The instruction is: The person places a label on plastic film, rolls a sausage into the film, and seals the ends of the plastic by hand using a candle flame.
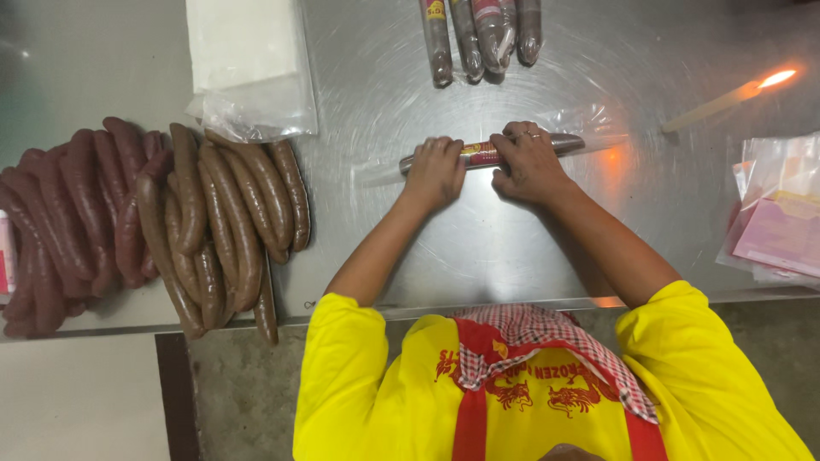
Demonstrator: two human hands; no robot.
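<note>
A brushed stainless-steel table (410,256) fills most of the view, its surface dull and marked with circular scuffs. At the far right a lit candle (726,98) lies on the steel, its flame casting an orange glow across the metal nearby. Beyond the table's near edge lies a grey concrete floor (248,384), with a pale slab (77,397) at the near left.

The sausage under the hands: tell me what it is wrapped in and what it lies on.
The sausage lies in clear plastic wrap on the steel table. The left hand and right hand cover parts of it; only its labelled middle and ends show.
</note>
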